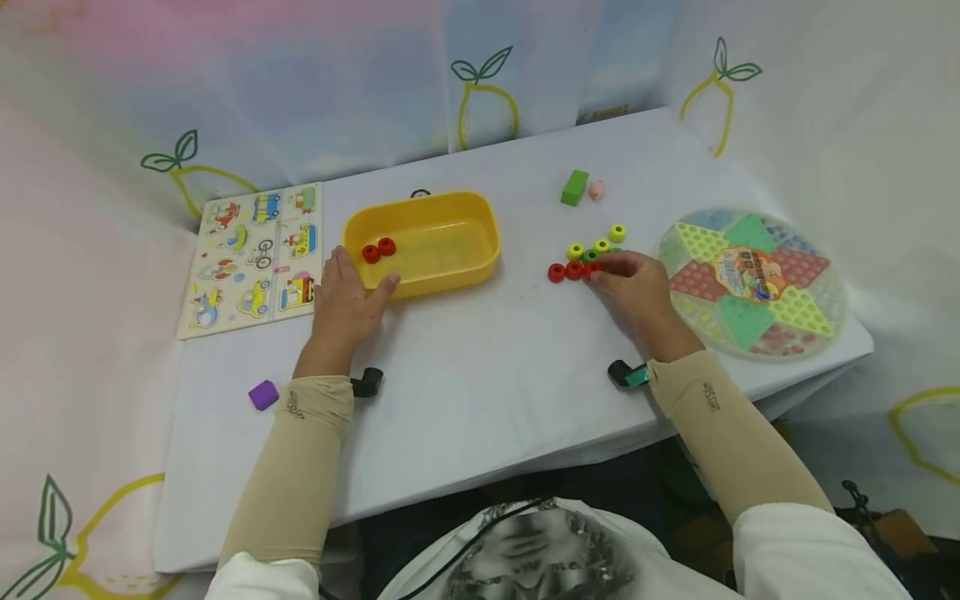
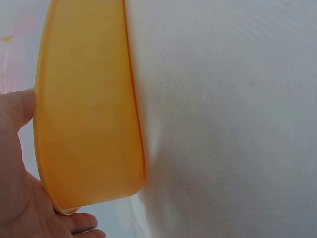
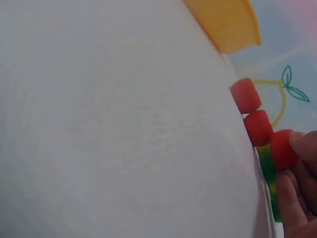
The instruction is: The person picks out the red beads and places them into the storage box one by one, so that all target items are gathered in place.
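My right hand (image 1: 643, 293) pinches a red bead (image 3: 283, 148) between thumb and fingers. Beside it two more red beads (image 1: 556, 272) sit in a row on the white cloth. Just behind are green beads (image 1: 590, 256), partly hidden by the fingers, and several yellow beads (image 1: 575, 251). My left hand (image 1: 345, 304) lies against the near left corner of a yellow tray (image 1: 480, 271), fingers stretched along its left side and thumb at the front rim. Inside the tray, two red beads (image 1: 386, 247) lie near its left end.
A picture puzzle board (image 1: 252, 258) lies left of the tray, and a purple block (image 1: 263, 395) near my left forearm. At the right is a round Chinese checkers board (image 1: 750, 275). A green block (image 1: 574, 188) and a small pink figure (image 1: 596, 190) stand farther back.
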`<state>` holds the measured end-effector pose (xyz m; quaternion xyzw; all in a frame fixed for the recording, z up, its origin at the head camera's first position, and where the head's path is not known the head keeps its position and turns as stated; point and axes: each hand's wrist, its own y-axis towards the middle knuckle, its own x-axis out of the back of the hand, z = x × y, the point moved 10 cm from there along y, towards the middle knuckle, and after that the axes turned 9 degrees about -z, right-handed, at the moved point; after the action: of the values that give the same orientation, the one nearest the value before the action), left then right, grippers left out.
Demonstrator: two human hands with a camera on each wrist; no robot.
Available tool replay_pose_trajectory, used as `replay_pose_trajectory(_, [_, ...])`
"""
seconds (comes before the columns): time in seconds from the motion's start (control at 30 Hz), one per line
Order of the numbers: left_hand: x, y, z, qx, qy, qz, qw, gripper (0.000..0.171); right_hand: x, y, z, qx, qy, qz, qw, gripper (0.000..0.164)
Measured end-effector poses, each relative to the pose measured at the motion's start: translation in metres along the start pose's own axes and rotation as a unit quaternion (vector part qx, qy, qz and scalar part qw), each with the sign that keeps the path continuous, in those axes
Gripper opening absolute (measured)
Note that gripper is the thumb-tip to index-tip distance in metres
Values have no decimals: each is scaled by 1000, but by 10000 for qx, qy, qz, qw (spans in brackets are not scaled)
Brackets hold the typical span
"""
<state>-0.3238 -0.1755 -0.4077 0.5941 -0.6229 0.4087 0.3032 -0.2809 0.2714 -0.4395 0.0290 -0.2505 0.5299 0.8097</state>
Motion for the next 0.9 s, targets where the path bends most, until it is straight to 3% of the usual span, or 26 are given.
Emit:
replay_pose_trajectory(0.23, [9, -1, 4, 94, 59, -37, 9999, 116, -4, -5, 24, -13, -49, 131, 9999, 36])
replay_pose_trajectory(0.33, [10, -2, 4, 55, 77, -122, 9999, 115, -7, -7, 36, 126, 226, 151, 9996, 35])
replay_pose_trajectory(0.5, [8, -3, 3, 43, 52, -141, 9999, 114, -22, -6, 59, 340, 668, 305, 9967, 32])
replay_pose_trajectory(0.6, [3, -2, 0, -10, 70, -111, 9999, 112, -33, -5, 70, 285, 641, 389, 9968, 33])
replay_pose_trajectory(0.73, [3, -3, 2, -74, 69, -197, 9998, 110, -63, -5, 92, 236, 432, 610, 9969, 34])
replay_pose_trajectory(0.9, [4, -4, 0, -82, 25, -263, 9996, 110, -108, -9, 126, 345, 615, 1001, 9925, 33])
